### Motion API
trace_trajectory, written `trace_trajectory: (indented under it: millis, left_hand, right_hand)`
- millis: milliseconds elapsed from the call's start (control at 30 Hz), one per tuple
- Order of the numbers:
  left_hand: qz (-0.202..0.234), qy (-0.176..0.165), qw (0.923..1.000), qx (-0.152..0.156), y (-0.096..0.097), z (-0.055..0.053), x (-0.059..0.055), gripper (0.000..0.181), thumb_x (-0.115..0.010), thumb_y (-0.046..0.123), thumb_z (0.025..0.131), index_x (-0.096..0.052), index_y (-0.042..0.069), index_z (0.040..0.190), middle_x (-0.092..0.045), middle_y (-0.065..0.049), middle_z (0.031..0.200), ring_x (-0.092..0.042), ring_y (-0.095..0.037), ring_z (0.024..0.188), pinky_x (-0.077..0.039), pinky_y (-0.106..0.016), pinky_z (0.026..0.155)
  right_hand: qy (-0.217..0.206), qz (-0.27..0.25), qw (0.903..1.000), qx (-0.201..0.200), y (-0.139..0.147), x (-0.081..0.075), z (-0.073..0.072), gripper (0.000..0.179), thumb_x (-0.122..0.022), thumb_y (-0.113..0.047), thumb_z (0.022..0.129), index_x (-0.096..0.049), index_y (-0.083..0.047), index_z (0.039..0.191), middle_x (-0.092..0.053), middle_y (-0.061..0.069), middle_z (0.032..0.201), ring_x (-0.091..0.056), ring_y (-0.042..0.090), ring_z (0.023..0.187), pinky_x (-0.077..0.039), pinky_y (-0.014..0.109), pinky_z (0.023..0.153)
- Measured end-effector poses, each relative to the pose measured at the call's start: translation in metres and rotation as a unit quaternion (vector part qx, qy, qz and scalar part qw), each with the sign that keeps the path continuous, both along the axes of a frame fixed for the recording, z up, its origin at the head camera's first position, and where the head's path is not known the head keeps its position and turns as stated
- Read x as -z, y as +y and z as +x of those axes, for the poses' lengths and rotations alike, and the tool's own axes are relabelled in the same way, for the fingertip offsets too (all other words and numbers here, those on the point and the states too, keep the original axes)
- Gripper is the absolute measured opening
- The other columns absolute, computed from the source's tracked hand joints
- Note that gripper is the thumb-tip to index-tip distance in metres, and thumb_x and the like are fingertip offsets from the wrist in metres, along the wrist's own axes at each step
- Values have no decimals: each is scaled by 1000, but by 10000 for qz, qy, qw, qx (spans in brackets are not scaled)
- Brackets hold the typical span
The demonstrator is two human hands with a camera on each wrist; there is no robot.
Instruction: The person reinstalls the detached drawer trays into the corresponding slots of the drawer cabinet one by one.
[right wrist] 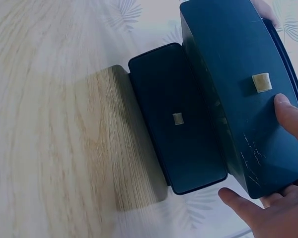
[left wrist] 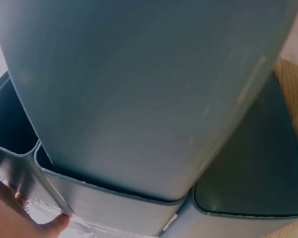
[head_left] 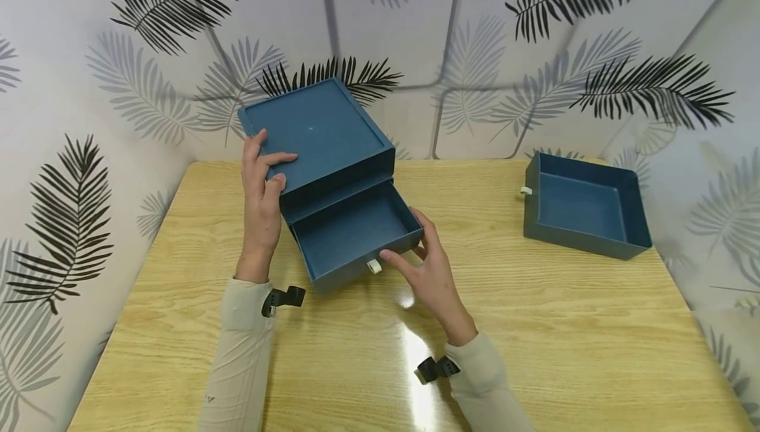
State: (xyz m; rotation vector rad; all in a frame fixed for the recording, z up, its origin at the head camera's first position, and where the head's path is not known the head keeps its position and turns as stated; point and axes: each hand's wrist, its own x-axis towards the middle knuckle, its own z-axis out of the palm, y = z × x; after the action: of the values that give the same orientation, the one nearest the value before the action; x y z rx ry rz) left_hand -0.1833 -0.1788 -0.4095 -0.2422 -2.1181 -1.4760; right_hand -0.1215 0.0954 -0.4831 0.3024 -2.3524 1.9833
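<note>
A dark blue drawer cabinet (head_left: 315,128) stands at an angle on the table, with its middle drawer (head_left: 356,227) pulled well out and bare inside. My left hand (head_left: 261,201) grips the cabinet's left upper edge, fingers over the top. In the left wrist view, part of that left hand (left wrist: 15,213) shows at the lower left. With the thumb on the drawer front beside its pale pull tab (right wrist: 261,82), my right hand (head_left: 433,274) holds the drawer's right front corner; its other fingers are partly hidden. Below sits the pushed-in bottom drawer (right wrist: 164,144). The top slot (left wrist: 10,119) has no drawer.
A separate blue drawer (head_left: 588,247) lies upright at the table's right side, its pale tab facing left. The wooden table (head_left: 534,326) meets a leaf-patterned backdrop (head_left: 392,36) behind the cabinet. Each sleeve cuff carries a small black camera.
</note>
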Motion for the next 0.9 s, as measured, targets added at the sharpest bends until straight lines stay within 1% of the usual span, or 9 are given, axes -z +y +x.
trace_trajectory:
  millis: [133, 367, 500, 600, 733, 800, 900]
  left_hand:
    - [11, 15, 10000, 20, 0, -1, 0, 40, -43, 21, 96, -71, 7, 122, -30, 1, 170, -1, -18, 165, -1, -49, 133]
    - [16, 20, 10000, 29, -1, -1, 0, 41, -43, 21, 96, -70, 6, 123, -29, 0, 171, 0, -19, 165, -1, -50, 133]
    - [-2, -2, 10000, 52, 0, -1, 0, 40, -44, 21, 96, -70, 8, 123, -29, 1, 171, 0, -18, 165, 0, -50, 133]
    - [11, -24, 10000, 9, -1, -1, 0, 40, -44, 21, 96, -71, 8, 123, -30, 2, 170, 0, -18, 165, -1, -50, 133]
    - [32, -45, 10000, -36, -2, -1, 0, 40, -44, 20, 96, -72, 8, 122, -31, 2, 170, -1, -18, 165, -1, -50, 133]
    - [20, -38, 10000, 0, -2, 0, 0, 40, -44, 21, 96, -71, 9, 122, -31, 3, 170, -1, -17, 165, -2, -50, 133]
    - [36, -15, 10000, 46, -1, 0, 0, 41, -43, 21, 96, -71, 7, 123, -30, 2, 171, -1, -17, 165, -1, -49, 133]
  right_hand:
    - [10, -22, 10000, -5, -2, 1, -3, 84, -80, -22, 91, -34, -25, 161, -41, 2, 165, -45, 28, 149, -41, 57, 118]
    - [178, -41, 9998, -33, -4, 8, -8, 78, -77, -18, 94, -36, -22, 160, -43, 4, 163, -44, 28, 151, -43, 59, 117]
    - [147, -55, 9999, 21, -5, 9, -11, 76, -76, -18, 94, -37, -21, 159, -44, 6, 162, -44, 28, 151, -43, 58, 117]
    - [52, -63, 10000, 45, -8, 9, -14, 76, -75, -16, 95, -36, -19, 160, -43, 7, 163, -42, 28, 152, -43, 57, 118]
    - [-8, -94, 10000, 12, -13, 3, -14, 76, -72, -11, 96, -34, -12, 161, -41, 13, 164, -39, 31, 155, -41, 58, 119]
    - [3, -117, 9999, -11, -14, -6, -12, 75, -71, -9, 97, -33, -8, 161, -40, 16, 165, -38, 33, 155, -41, 59, 119]
    - [20, -131, 9999, -32, -15, -18, -8, 73, -70, -9, 98, -33, -5, 161, -40, 17, 164, -39, 34, 154, -41, 60, 118]
